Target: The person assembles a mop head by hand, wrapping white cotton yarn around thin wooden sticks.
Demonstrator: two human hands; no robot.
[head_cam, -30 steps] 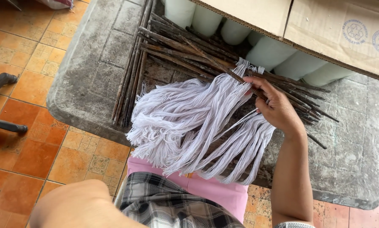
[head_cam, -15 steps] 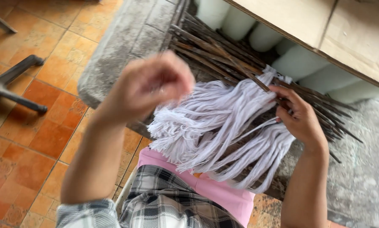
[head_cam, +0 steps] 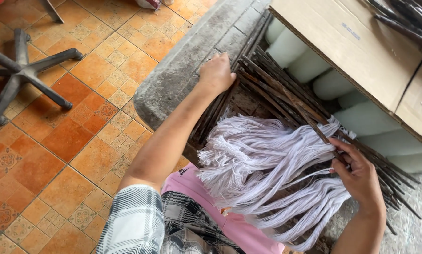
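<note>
My left hand [head_cam: 216, 73] reaches across to the pile of thin dark sticks [head_cam: 277, 89] on the grey stone table [head_cam: 182, 70], and its fingers curl onto the sticks at the pile's left end. My right hand [head_cam: 357, 171] pinches the top of a thick bundle of white cotton strings [head_cam: 262, 160]. The bundle lies over the sticks and hangs off the table's near edge toward my lap.
A cardboard box [head_cam: 361, 47] rests above white cylinders [head_cam: 361, 117] at the back of the table. A black chair base [head_cam: 22, 75] stands on the orange tiled floor [head_cam: 79, 141] at left. My pink and plaid clothing [head_cam: 192, 216] is at the bottom.
My left hand rose from my lap, swung over the strings and came down on the left end of the sticks. My right hand kept its hold on the strings.
</note>
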